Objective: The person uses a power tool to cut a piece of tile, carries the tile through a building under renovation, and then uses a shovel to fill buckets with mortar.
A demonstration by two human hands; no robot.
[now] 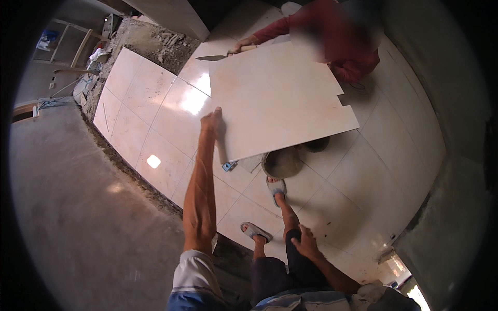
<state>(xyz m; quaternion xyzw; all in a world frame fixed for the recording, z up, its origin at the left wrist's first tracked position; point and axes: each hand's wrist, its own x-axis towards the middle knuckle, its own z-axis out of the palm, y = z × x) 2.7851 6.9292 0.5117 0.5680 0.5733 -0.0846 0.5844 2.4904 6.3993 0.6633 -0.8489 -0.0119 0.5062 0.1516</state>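
Observation:
My left hand grips the left edge of a large pale tile, which has a notch cut in its right side and is held over the floor. My right hand rests on my right knee with its fingers apart and nothing visible in it. A co-worker in red crouches at the tile's far side, with a hand on a trowel; their other hand is hidden. Below the tile stand a bucket and a second dark container, near a small blue object.
Pale tiled flooring surrounds us, with rubble and dirt at the far left. Grey walls rise on both sides. Tools and hoses lie along the left wall. My sandalled feet stand below the tile.

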